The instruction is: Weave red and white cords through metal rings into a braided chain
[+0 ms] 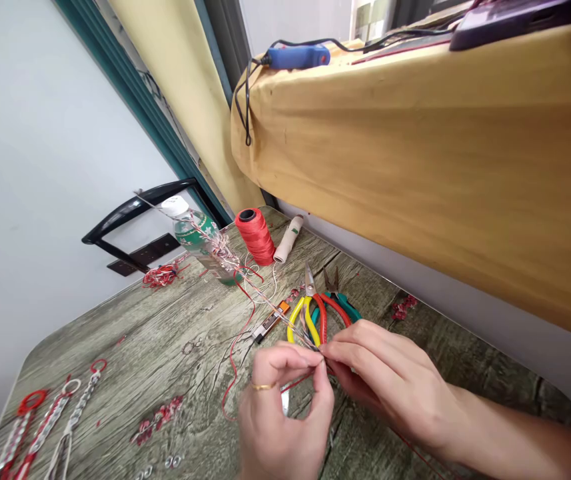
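Note:
My left hand (285, 407), a gold ring on one finger, pinches thin cord at its fingertips. Beside it, my right hand (390, 380) has its fingers closed on the same bundle of cords (290, 323). This bundle stretches up and left, past the green-labelled bottle (198, 237), to the black chair back. Red thread (235, 360) loops loosely on the table left of my hands. Just beyond my fingers lie yellow-and-red-handled scissors (310, 300), teal-and-red-handled pliers (340, 300) and an orange-and-white utility knife (271, 322). The exact spot between my fingertips is partly hidden.
A red thread spool (255, 237) and a roll of white cord (289, 239) stand at the back. Braided straps with rings (45, 420) lie front left, near red scraps (158, 420). A yellow-draped ledge (390, 133) borders the right, with a blue corded tool (299, 57) on top.

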{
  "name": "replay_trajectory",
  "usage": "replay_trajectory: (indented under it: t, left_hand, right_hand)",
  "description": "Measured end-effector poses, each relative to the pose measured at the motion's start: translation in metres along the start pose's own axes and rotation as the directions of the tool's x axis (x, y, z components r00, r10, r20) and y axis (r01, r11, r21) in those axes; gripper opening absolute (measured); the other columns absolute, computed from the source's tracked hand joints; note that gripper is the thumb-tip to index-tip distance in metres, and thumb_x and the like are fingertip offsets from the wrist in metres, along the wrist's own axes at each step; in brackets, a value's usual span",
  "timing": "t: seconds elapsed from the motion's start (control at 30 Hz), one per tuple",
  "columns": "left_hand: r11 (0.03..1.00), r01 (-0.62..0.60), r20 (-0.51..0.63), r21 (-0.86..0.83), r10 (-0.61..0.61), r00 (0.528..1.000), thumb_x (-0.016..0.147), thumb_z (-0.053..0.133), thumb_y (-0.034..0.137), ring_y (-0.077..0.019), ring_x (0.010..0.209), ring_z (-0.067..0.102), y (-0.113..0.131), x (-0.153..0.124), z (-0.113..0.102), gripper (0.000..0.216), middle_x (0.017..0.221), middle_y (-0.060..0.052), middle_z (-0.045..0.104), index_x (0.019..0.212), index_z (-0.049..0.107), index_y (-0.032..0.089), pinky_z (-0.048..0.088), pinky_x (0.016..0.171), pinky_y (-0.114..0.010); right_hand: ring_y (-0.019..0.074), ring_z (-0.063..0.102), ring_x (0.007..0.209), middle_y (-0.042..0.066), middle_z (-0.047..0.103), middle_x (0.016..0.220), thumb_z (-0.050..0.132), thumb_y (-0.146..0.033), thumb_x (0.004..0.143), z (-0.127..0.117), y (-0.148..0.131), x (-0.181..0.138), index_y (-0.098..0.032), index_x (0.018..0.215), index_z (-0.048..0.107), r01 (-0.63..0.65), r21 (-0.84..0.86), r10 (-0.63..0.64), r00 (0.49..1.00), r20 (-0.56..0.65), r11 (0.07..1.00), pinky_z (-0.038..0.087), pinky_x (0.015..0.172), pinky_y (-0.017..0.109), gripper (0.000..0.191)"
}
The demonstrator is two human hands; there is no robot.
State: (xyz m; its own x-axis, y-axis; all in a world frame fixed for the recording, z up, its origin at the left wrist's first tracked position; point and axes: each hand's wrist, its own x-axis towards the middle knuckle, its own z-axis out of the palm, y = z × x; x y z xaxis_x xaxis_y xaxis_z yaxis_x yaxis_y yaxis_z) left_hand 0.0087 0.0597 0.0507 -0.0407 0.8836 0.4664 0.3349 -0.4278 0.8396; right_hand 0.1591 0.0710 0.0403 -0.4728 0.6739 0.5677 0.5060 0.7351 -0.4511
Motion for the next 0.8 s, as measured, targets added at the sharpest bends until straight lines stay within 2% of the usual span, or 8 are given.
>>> replay_trajectory:
  t: [0.07, 0.2, 0.33, 0.43, 0.5, 0.6, 0.7, 0.8]
  left_hand:
    - [0.991, -0.11, 0.021, 0.073, 0.109, 0.994, 0.066, 0.056, -0.004, -0.009, 0.069, 0.061, -0.001, -0.001, 0.0, 0.031, 0.074, 0.002, 0.058, 0.084, 0.045, 0.019, 0.054, 0.063, -0.018]
    - [0.92, -0.303, 0.044, 0.249, 0.302, 0.952, 0.064, 0.057, -0.005, -0.0101, 0.068, 0.061, -0.003, 0.0, -0.001, 0.032, 0.074, -0.001, 0.059, 0.084, 0.045, 0.016, 0.053, 0.064, -0.02]
    - [0.901, -0.32, 0.086, 0.292, 0.309, 0.947, 0.064, 0.058, -0.005, -0.0102, 0.069, 0.062, -0.002, 0.001, -0.003, 0.031, 0.075, -0.001, 0.06, 0.083, 0.045, 0.016, 0.052, 0.065, -0.019]
    - [0.921, -0.293, 0.101, 0.255, 0.276, 0.956, 0.064, 0.058, -0.006, -0.0108, 0.07, 0.062, 0.003, 0.0, -0.006, 0.032, 0.076, -0.001, 0.062, 0.081, 0.044, 0.017, 0.053, 0.065, -0.02]
    - [0.942, -0.255, 0.095, 0.217, 0.24, 0.966, 0.065, 0.056, -0.007, -0.0107, 0.072, 0.063, 0.006, 0.0, -0.007, 0.032, 0.077, 0.0, 0.062, 0.078, 0.042, 0.019, 0.053, 0.066, -0.021]
    - [0.958, -0.227, 0.1, 0.174, 0.212, 0.972, 0.065, 0.054, -0.008, -0.0103, 0.074, 0.062, 0.008, 0.001, -0.009, 0.034, 0.078, 0.001, 0.063, 0.077, 0.04, 0.02, 0.051, 0.069, -0.022]
    - [0.942, -0.281, 0.126, 0.184, 0.26, 0.957, 0.065, 0.055, -0.009, -0.0108, 0.075, 0.062, 0.007, 0.004, -0.011, 0.034, 0.079, 0.0, 0.063, 0.079, 0.042, 0.02, 0.051, 0.071, -0.023]
    - [0.911, -0.336, 0.148, 0.237, 0.308, 0.94, 0.066, 0.055, -0.008, -0.0119, 0.073, 0.061, 0.007, 0.008, -0.011, 0.032, 0.078, -0.002, 0.063, 0.083, 0.048, 0.018, 0.051, 0.069, -0.024]
  right_hand:
    - [0.0134, 0.048, 0.069, 0.006, 0.057, 0.076, 0.055, -0.011, 0.079, 0.0, -0.001, 0.001, -0.011, 0.093, 0.052, -0.024, 0.01, 0.024, 1.0, -0.003, 1.0, 0.04, 0.06, 0.026, 0.015]
    - [0.0112, 0.045, 0.065, 0.004, 0.055, 0.072, 0.053, -0.01, 0.079, -0.001, -0.003, 0.003, -0.012, 0.085, 0.053, -0.064, 0.034, 0.063, 0.998, 0.008, 0.997, 0.038, 0.059, 0.024, 0.007]
    - [0.009, 0.041, 0.06, 0.001, 0.05, 0.066, 0.05, -0.007, 0.074, -0.005, -0.001, 0.01, -0.013, 0.074, 0.052, -0.113, 0.137, 0.107, 0.993, 0.05, 0.984, 0.034, 0.055, 0.022, 0.007]
    - [0.0074, 0.039, 0.056, -0.002, 0.047, 0.062, 0.051, -0.006, 0.069, -0.012, 0.002, 0.019, -0.014, 0.069, 0.053, -0.257, 0.364, 0.205, 0.963, 0.177, 0.895, 0.032, 0.052, 0.02, 0.009]
    - [0.0066, 0.038, 0.054, -0.003, 0.046, 0.059, 0.052, -0.009, 0.069, -0.015, 0.005, 0.025, -0.014, 0.066, 0.054, -0.426, 0.507, 0.295, 0.9, 0.32, 0.75, 0.031, 0.05, 0.019, 0.006]
    - [0.0054, 0.036, 0.051, -0.004, 0.045, 0.056, 0.056, -0.016, 0.069, -0.015, 0.009, 0.031, -0.013, 0.065, 0.055, -0.637, 0.637, 0.365, 0.77, 0.523, 0.434, 0.029, 0.048, 0.018, 0.005]
    - [0.0033, 0.033, 0.046, -0.005, 0.046, 0.053, 0.06, -0.015, 0.065, -0.01, 0.011, 0.032, -0.011, 0.064, 0.057, -0.707, 0.702, 0.384, 0.674, 0.631, 0.088, 0.024, 0.044, 0.016, 0.005]
    - [0.0019, 0.033, 0.045, -0.005, 0.045, 0.051, 0.058, -0.011, 0.065, -0.005, 0.009, 0.03, -0.01, 0.064, 0.058, -0.679, 0.696, 0.385, 0.592, 0.708, -0.235, 0.023, 0.043, 0.014, 0.001]
